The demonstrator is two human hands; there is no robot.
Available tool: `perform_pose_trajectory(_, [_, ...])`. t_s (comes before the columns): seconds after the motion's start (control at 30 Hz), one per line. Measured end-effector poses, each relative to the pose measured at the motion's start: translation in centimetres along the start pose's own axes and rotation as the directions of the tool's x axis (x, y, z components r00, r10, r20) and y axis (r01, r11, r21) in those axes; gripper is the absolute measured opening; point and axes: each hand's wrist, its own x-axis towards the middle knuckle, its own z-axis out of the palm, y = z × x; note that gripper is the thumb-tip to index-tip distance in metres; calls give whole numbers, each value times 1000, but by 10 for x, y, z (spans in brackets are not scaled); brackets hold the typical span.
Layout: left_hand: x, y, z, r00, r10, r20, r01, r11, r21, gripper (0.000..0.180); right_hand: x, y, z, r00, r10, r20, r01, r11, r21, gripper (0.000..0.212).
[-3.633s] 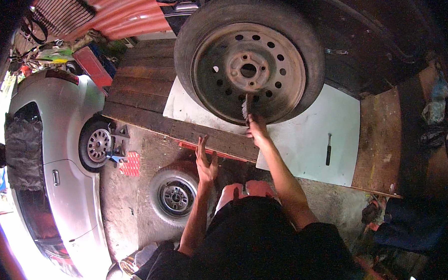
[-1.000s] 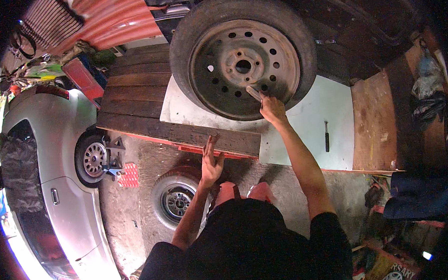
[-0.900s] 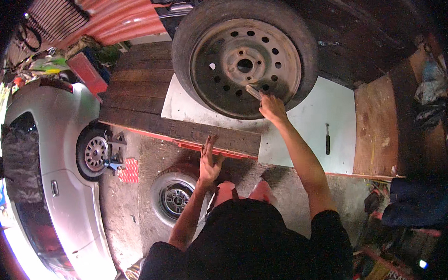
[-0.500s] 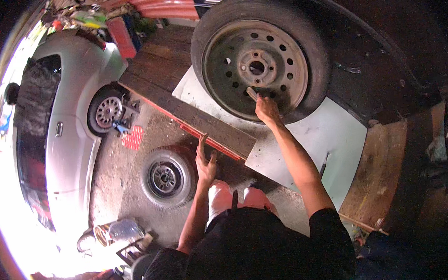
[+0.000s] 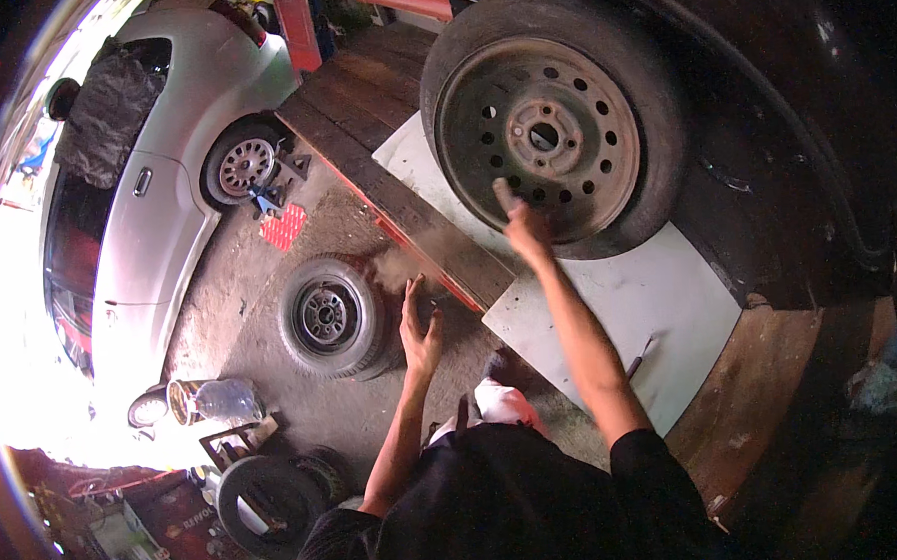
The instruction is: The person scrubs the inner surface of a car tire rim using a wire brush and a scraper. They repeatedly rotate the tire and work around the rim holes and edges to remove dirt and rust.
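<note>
A large wheel [image 5: 605, 198], its rusty steel rim facing me, stands tilted on a white board [image 5: 610, 303] at the bench edge. My right hand [image 5: 529, 231] is closed on a small pale, stubby piece [image 5: 505, 193] whose kind I cannot make out. It holds that piece at the lower left part of the rim; whether they touch is unclear. My left hand [image 5: 419, 329] hangs in the air before the bench's red edge, fingers apart and holding nothing. On the board, right of my right forearm, lies a thin dark-handled tool [image 5: 637, 364].
Behind the wheel is a dark car body [image 5: 753, 157]. A wooden bench [image 5: 352, 124] runs left of the board. Another wheel [image 5: 328, 315] lies on the floor, near a silver car [image 5: 156, 223]. A clear plastic container [image 5: 226, 401] and a tyre [image 5: 263, 503] are at the lower left.
The view has shifted, showing more of the lower left floor. My right hand with the pale piece has moved left along the rim's lower part. A brownish haze shows near my left hand.
</note>
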Motion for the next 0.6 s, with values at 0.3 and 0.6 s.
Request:
perform_pose_trajectory(0.3, [-20, 4, -17, 997, -17, -81, 28, 991, 130, 62, 2, -13, -37, 990, 11, -140, 9, 990, 141, 27])
perform_pose_trajectory(0.6, [-21, -1, -21, 995, 19, -93, 2, 974, 225, 64, -15, -39, -48, 988, -23, -154, 47, 987, 151, 30])
